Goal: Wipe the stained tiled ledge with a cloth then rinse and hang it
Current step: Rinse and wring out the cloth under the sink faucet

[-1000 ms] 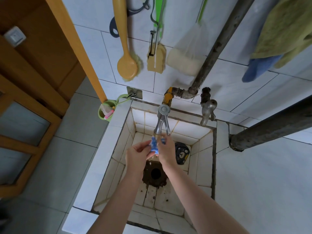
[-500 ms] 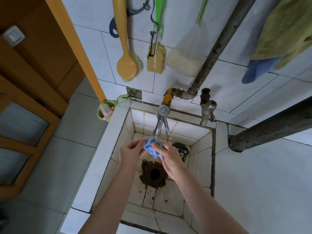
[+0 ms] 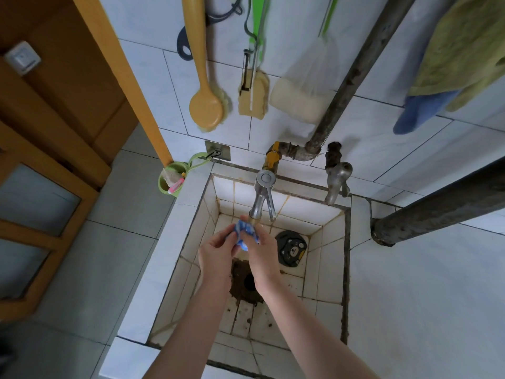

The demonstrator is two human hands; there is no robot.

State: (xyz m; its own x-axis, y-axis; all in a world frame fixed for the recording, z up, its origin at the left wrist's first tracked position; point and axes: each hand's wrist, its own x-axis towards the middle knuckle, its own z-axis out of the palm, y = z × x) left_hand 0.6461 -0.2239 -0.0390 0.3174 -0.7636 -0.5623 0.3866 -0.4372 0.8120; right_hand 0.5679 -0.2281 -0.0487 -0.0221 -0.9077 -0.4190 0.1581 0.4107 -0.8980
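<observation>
Both hands over the tiled basin, directly under the chrome tap. Blue cloth bunched small between them, just below the spout. Left hand pinches the cloth's left side, fingers curled narrow. Right hand closes on its right side. Dark drain hole lies beneath the wrists; a round black drain cover sits right of it.
</observation>
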